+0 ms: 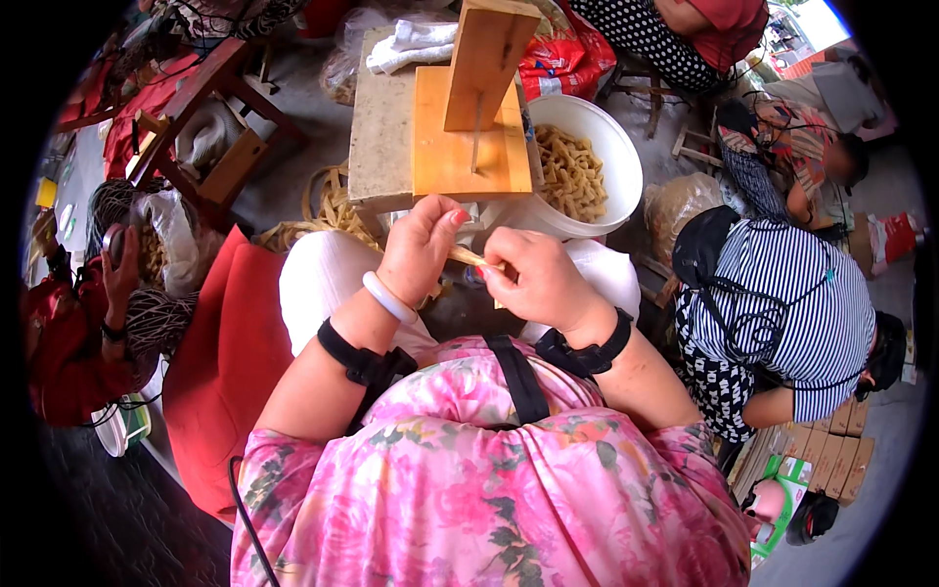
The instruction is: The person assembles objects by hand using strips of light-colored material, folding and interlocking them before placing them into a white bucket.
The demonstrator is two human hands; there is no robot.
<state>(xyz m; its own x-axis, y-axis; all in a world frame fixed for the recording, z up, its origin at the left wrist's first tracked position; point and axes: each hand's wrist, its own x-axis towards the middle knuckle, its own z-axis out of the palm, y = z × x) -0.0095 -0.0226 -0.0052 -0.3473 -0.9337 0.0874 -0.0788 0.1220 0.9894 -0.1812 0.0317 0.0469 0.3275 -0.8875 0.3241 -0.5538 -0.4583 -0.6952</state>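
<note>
Here our left hand (421,247) and right hand (536,279) meet, fingers pinching a pale, stiff woven strip (472,258); at twelve o'clock stands a smooth wooden jig (460,147), a white bucket (614,157) at one.

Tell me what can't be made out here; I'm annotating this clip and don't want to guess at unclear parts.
All in the head view:
- The tan strip: its middle and far end are covered by the left hand and right hand.
- The pieces in the white bucket: too small to identify, partly behind the wooden jig.
- The lap: hidden by the pink floral top.
- The picture's corners: black, cut off by the fisheye rim.
</note>
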